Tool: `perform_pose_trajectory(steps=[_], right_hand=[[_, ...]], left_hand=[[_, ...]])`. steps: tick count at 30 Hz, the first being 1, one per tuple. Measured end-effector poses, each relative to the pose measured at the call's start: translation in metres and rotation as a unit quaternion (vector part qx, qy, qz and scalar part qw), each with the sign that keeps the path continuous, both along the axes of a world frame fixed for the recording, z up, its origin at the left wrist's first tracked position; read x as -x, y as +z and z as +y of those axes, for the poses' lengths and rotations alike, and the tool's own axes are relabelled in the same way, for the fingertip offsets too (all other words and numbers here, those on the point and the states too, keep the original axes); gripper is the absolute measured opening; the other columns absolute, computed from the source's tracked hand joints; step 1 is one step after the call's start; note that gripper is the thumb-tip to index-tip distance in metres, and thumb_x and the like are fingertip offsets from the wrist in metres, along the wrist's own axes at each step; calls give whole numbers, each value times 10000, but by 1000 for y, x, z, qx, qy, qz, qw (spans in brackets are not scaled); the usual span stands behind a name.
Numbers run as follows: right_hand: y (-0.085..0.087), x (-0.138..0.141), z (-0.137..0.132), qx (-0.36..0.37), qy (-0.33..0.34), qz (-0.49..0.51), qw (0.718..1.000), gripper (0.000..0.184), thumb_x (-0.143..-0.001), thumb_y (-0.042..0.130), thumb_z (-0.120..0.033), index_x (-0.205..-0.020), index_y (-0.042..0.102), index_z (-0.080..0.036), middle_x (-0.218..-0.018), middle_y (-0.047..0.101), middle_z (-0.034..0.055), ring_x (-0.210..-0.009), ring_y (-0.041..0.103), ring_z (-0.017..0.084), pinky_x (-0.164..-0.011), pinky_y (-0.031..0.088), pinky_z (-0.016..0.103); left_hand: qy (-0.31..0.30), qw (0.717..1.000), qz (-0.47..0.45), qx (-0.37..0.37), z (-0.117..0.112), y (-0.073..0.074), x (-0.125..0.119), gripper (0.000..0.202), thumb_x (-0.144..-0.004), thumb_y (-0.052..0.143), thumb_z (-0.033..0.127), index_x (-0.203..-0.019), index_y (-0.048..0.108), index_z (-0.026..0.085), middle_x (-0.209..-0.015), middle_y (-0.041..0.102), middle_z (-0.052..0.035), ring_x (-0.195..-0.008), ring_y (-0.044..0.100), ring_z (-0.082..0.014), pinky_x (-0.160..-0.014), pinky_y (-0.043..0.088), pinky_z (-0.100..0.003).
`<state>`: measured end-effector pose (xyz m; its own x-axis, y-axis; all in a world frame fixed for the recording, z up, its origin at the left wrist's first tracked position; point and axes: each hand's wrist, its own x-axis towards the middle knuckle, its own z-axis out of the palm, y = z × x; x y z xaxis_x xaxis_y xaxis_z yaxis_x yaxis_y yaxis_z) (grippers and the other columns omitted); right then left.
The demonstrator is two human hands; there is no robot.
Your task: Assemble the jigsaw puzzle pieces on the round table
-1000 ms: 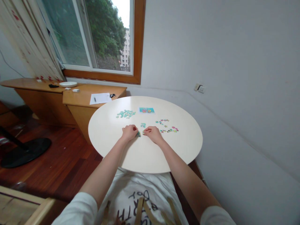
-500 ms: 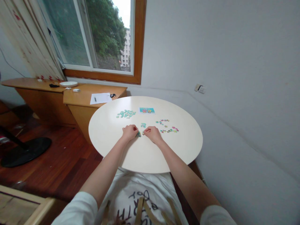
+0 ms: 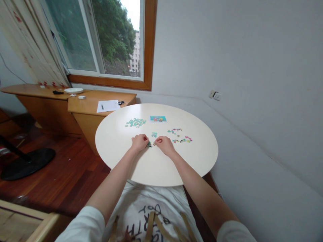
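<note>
Both hands meet over the middle of the white oval table. My left hand (image 3: 139, 142) is closed, its fingertips at a small joined cluster of jigsaw pieces (image 3: 149, 145), which it partly hides. Just to the right, my right hand (image 3: 165, 145) pinches a small jigsaw piece (image 3: 154, 144) beside that cluster; a narrow gap seems to lie between them. A small teal group of pieces (image 3: 154, 134) lies just beyond the hands. Several pink, yellow and teal loose pieces (image 3: 182, 140) are spread to the right.
A pile of teal pieces (image 3: 135, 122) lies at the table's back left, beside a colourful picture card (image 3: 158, 119). Behind the white table (image 3: 156, 174) stands a wooden desk (image 3: 101, 95) with paper (image 3: 108, 105) and a white plate (image 3: 73, 90). A wall borders the right.
</note>
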<state>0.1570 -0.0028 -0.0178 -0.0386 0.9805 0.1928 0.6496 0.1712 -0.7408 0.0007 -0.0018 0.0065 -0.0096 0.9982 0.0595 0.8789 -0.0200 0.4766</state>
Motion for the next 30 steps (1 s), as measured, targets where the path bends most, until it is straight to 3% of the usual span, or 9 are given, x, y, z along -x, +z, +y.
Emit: perform_pose_trajectory(steps=[8,12,19,30], right_hand=[[-6,-14,14,-49,-15,168,984,195,-676,565,-353,-676,630,-169,-473,520,-40,-441,435,96,-454,324,214],[-5,-23,18,-59,-20,205,977,190,-662,585,-340,-689,634,-158,-491,522,-35,-459,436,94,-457,338,213],[-4,-19,8,-79,98,15,992,192,-659,694,-303,-811,708,-186,-802,666,32,-714,584,137,-694,457,270],[7,-16,0,-70,107,-97,987,114,-742,675,-288,-821,733,-230,-874,684,32,-831,606,166,-809,410,315]], left_hand=[[-2,1000,0,4,-2,2,-1,165,-758,515,252,-793,666,193,-901,709,-49,-926,605,-248,-843,361,-389],[-2,1000,0,2,-2,1,-1,159,-759,513,237,-786,664,195,-895,710,-47,-921,607,-244,-843,361,-390],[-19,999,-29,11,1,0,4,136,-747,582,310,-779,662,205,-853,708,-23,-858,621,-216,-834,362,-380],[-38,998,-40,17,-1,-1,5,143,-723,630,342,-776,666,214,-817,707,-3,-830,625,-201,-836,353,-365]])
